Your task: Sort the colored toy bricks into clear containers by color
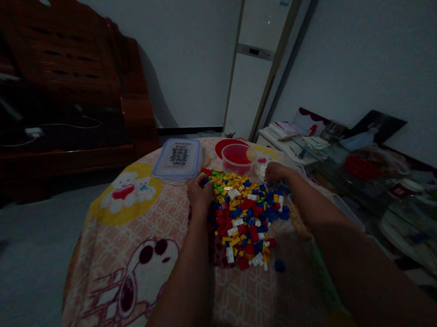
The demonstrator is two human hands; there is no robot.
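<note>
So it's a round table (113,313) with a cartoon dog cloth (134,240) over it. Big heap of colored bricks (245,217) sits between the two hands, one stray blue brick (279,265) on the near side. Just past the left hand there's a clear lidded box (178,158), past the right a see-through red tub (237,158) and a red lid (227,144)

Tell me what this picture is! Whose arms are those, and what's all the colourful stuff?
A person wears a camera on their head, so you see their own arms reaching forward. The left hand and right hand rest at the far edges of a pile of small building bricks, red, blue, yellow, green and white. The pile lies on a cartoon-print cloth. Behind it sit a clear lidded box and a round tub. Whether either hand holds a brick is too dark to tell.
</note>
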